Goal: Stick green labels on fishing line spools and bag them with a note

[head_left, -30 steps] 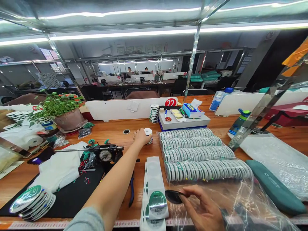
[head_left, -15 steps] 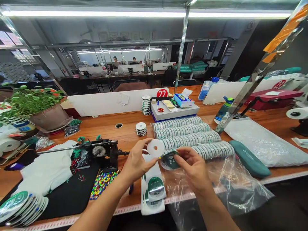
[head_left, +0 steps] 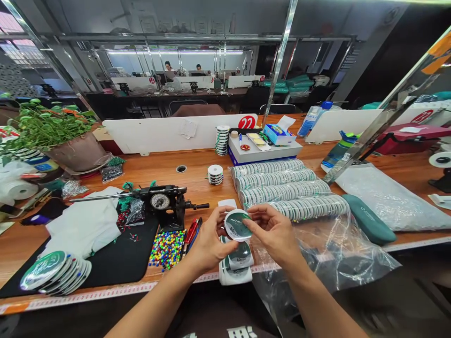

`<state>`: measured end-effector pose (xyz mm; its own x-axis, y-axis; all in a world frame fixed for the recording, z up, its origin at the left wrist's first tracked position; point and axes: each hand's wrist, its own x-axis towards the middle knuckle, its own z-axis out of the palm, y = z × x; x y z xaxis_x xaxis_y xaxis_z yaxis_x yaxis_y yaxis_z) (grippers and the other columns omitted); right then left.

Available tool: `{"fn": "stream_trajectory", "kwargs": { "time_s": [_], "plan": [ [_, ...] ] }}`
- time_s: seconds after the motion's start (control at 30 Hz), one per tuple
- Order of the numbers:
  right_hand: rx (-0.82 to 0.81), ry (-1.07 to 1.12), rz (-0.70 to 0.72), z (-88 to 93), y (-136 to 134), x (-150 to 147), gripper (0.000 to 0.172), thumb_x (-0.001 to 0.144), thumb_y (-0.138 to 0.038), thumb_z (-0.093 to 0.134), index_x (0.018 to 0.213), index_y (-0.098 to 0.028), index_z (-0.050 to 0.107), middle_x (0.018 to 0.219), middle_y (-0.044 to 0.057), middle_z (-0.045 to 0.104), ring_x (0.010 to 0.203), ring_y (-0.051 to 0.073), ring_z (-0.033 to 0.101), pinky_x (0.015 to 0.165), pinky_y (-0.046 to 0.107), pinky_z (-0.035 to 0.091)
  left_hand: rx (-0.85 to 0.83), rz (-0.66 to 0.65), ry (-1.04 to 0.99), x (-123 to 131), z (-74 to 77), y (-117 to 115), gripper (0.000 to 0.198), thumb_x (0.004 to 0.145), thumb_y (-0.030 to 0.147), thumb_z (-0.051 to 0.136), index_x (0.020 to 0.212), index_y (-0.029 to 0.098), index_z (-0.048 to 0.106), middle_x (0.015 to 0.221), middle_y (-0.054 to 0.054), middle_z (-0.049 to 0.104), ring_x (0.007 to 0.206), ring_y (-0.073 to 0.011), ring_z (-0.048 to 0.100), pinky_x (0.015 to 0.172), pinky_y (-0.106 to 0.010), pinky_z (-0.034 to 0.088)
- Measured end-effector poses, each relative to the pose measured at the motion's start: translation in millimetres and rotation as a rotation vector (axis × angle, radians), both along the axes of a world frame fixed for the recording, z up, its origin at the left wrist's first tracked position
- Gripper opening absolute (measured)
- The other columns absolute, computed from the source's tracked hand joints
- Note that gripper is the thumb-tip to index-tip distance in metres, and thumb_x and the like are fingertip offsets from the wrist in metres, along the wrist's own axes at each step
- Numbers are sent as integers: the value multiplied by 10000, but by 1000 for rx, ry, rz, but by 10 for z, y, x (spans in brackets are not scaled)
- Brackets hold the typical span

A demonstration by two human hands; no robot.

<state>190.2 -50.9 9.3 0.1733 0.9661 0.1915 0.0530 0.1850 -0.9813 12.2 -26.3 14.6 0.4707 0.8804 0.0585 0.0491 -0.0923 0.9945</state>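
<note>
Two hands at a spool [head_left: 238,226] over a crowded wooden table [head_left: 151,169].
Just below the middle of the frame, the left hand [head_left: 212,239] grips the spool by its edge; the right hand [head_left: 278,232] touches its green face, though whether it grips too, I can't tell. A black machine [head_left: 164,202] and bright beads [head_left: 167,249] lie left, plastic-wrapped rows of discs [head_left: 282,190] right. Beyond a white partition [head_left: 155,134], two people [head_left: 168,66] sit at upper centre.

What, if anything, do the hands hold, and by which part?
A round spool: the left hand grips its left edge; the right hand has its thumb on the right side of the label.
</note>
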Motion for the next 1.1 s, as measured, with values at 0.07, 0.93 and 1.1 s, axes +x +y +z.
{"fn": "stream_trajectory", "kwargs": {
  "time_s": [0.07,0.93,1.1],
  "plan": [
    [12,-53,-3,23,-17,-20,298,825,-399,766,981,-158,686,881,77,710,778,176,693,700,286,582,-1,0,-6,-11,1,-9,593,711,161,780,1236,192,505,1215,-101,657,1076,-219,667,876,-318,561],
    [97,-246,-54,-8,-129,-105,174,905,-321,680,987,-169,662,879,49,683,696,132,627,660,249,551,-74,-30,-11,-91,18,-66,565,779,320,814,1229,196,495,1205,-115,628,1088,-229,644,911,-351,562],
    [310,-535,-119,-18,-131,-100,116,957,-228,626,1064,-185,641,946,54,680,760,146,632,724,277,541,-97,-24,-38,-146,-76,-90,433,909,369,694,1248,196,486,1161,-103,624,1024,-199,636,879,-338,577]
  ]
}}
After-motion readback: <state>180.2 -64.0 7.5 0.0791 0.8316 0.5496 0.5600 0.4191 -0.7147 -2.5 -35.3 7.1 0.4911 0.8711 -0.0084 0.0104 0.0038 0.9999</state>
